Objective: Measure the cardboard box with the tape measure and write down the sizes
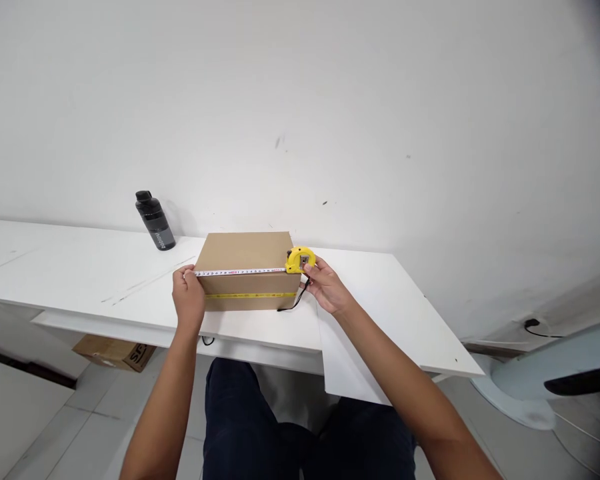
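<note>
The right hand (326, 287) firmly clasps a yellow tape measure (294, 265); its blade (245, 272) crosses the cardboard box (247, 250) between both grips to the left hand (188, 295), whose fingers pinch its end, though contact is partly hidden.

The box (245, 250) is plain brown, with a yellow strip (250, 295) bearing small dark marks across its front. The tape measure (301, 260) has a bright yellow case with a grey and black middle; its blade (240, 272) is white, printed with black and red figures, and its strap (300, 298) is black. The bottle (155, 221) is black above and dark grey below, with pale lettering. The worktop (80, 260) is white with grey streaks, the wall (300, 120) off-white with dark scuffs. The trousers (240, 413) are navy; the carton (113, 352) is brown with black lettering. The floor (105, 433) is pale grey, lined by tile joints.
</note>
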`<state>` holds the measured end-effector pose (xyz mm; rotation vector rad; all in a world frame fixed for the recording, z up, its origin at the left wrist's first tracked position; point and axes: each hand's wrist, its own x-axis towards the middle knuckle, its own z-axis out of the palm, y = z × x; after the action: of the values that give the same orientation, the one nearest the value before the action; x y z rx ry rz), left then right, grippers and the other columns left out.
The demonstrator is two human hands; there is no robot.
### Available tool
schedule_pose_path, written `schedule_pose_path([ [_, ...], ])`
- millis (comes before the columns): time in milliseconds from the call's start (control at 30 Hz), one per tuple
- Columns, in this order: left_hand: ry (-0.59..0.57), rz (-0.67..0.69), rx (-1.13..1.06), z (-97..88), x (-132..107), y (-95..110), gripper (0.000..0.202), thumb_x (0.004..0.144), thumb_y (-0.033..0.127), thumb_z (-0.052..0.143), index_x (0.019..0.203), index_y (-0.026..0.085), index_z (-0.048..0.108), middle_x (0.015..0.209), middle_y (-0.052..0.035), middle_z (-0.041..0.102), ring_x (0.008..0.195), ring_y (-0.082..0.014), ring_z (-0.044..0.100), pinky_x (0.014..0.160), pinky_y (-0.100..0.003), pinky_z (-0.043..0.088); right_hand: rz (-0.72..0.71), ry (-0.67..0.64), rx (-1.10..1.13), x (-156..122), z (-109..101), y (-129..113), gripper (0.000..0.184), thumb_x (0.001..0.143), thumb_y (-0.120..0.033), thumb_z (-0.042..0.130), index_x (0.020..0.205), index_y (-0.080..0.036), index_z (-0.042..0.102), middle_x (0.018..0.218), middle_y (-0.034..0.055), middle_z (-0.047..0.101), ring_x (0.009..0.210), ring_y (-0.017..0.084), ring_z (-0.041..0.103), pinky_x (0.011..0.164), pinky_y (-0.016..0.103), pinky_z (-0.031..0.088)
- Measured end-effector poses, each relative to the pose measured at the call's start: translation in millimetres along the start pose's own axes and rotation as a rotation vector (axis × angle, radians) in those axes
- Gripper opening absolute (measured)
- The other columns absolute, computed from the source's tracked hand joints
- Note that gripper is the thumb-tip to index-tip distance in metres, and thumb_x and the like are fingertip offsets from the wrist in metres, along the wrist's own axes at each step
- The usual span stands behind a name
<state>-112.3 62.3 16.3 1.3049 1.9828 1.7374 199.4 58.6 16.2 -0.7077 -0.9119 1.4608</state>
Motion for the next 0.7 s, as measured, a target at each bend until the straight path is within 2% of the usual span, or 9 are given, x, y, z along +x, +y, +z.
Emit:
schedule_pose_path([
  [233,-0.073,0.002,0.089,-44.0,-20,10,0.031,0.092,0.034,0.045,0.105,0.024,0.072,0.112,-0.0049,0.074,0.106,-0.0252,0.066,0.091,-0.038,0.052,0.007,0.007,-0.069,-43,5,0,0.047,0.072,-0.042,0.088,0.114,-0.033,0.069,0.119,0.0021,0.072,0.110,0.024,0.065,0.082,0.035,0.057],
  [333,-0.117,0.001,0.149,-54.3,-22,14,0.033,0.090,0.036,0.050,0.112,0.025,0.071,0.101,-0.0033,0.076,0.096,-0.0244,0.068,0.085,-0.037,0.054,-0.007,0.004,-0.097,-52,1,0,0.046,0.074,-0.042,0.087,0.115,-0.033,0.068,0.118,0.0023,0.072,0.108,0.024,0.065,0.086,0.038,0.057],
  [400,-0.173,0.005,0.178,-56.4,-18,16,0.039,0.089,0.037,0.053,0.123,0.026,0.068,0.092,-0.0019,0.076,0.090,-0.0240,0.069,0.083,-0.037,0.054,-0.030,0.018,-0.101,-52,-4,-1,0.048,0.073,-0.041,0.088,0.116,-0.033,0.068,0.119,0.0019,0.072,0.109,0.023,0.065,0.088,0.040,0.058],
  [467,-0.221,0.030,0.157,-54.8,-11,16,0.043,0.088,0.035,0.053,0.128,0.026,0.066,0.100,-0.0023,0.077,0.098,-0.0244,0.070,0.088,-0.037,0.054,-0.051,0.048,-0.091,-48,-11,-3,0.050,0.071,-0.040,0.089,0.116,-0.034,0.068,0.120,0.0011,0.071,0.110,0.024,0.064,0.087,0.042,0.060],
  [567,-0.255,0.086,0.121,-49.7,-1,13,0.039,0.088,0.031,0.050,0.120,0.028,0.072,0.122,-0.0013,0.074,0.118,-0.0261,0.065,0.101,-0.039,0.052,-0.086,0.097,-0.080,-42,-26,-6,0.053,0.067,-0.039,0.092,0.115,-0.036,0.068,0.119,-0.0001,0.070,0.109,0.024,0.064,0.086,0.044,0.062],
  [700,-0.269,0.085,0.149,-47.4,1,9,0.037,0.089,0.031,0.047,0.114,0.033,0.075,0.125,0.0031,0.073,0.121,-0.0274,0.063,0.105,-0.043,0.050,-0.100,0.145,-0.081,-47,-46,-7,0.055,0.066,-0.040,0.092,0.116,-0.036,0.069,0.115,-0.0004,0.069,0.100,0.021,0.068,0.083,0.040,0.064],
])
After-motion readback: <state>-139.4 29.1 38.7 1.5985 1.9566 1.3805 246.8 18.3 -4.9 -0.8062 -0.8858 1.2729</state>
